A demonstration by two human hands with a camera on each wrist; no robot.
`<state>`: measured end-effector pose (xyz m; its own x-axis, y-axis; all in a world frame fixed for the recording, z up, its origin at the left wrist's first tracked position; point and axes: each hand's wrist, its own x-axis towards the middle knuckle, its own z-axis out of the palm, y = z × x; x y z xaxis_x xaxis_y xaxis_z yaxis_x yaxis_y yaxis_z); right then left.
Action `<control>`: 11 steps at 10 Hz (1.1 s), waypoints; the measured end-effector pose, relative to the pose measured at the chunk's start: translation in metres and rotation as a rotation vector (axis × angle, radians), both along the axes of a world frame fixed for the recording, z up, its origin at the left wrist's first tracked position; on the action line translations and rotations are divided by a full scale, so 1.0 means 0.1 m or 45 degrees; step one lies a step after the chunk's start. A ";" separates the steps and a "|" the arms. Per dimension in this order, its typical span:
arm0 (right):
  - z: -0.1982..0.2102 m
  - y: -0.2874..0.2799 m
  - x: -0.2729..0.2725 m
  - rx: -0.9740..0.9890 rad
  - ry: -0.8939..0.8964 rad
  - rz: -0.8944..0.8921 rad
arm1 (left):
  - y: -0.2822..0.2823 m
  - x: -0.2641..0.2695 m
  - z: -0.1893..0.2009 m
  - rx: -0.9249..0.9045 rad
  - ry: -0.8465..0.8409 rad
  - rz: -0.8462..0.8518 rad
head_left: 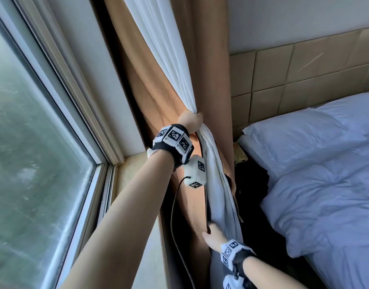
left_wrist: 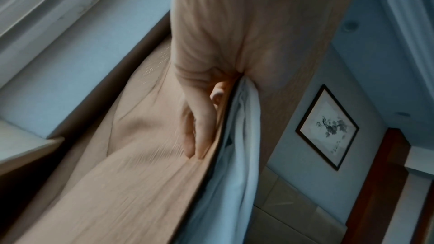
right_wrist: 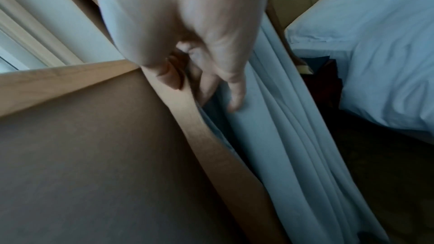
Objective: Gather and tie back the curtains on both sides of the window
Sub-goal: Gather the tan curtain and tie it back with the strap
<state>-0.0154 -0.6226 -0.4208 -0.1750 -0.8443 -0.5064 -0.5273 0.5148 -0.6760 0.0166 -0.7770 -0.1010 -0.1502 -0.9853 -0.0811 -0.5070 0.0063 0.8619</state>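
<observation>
Left hand point(head_left: 190, 122) grips the gathered white sheer curtain point(head_left: 175, 65) together with the tan woven drape point(head_left: 150, 94), bunched at its fist. Below it, right hand point(head_left: 212, 236) pinches the drape's hanging edge, fingers point(right_wrist: 236, 88) resting on sheer folds.
</observation>
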 end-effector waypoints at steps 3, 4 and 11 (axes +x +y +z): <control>0.30 0.35 -0.05 0.291 -0.493 -0.072 | -0.09 -0.08 0.07 0.008 -0.098 -0.021; 0.37 0.47 -0.18 0.328 -0.555 0.110 | -0.18 -0.01 0.07 0.006 -0.187 0.005; -0.05 0.41 -0.74 0.130 0.410 0.017 | -0.07 0.05 0.05 0.040 -0.162 0.031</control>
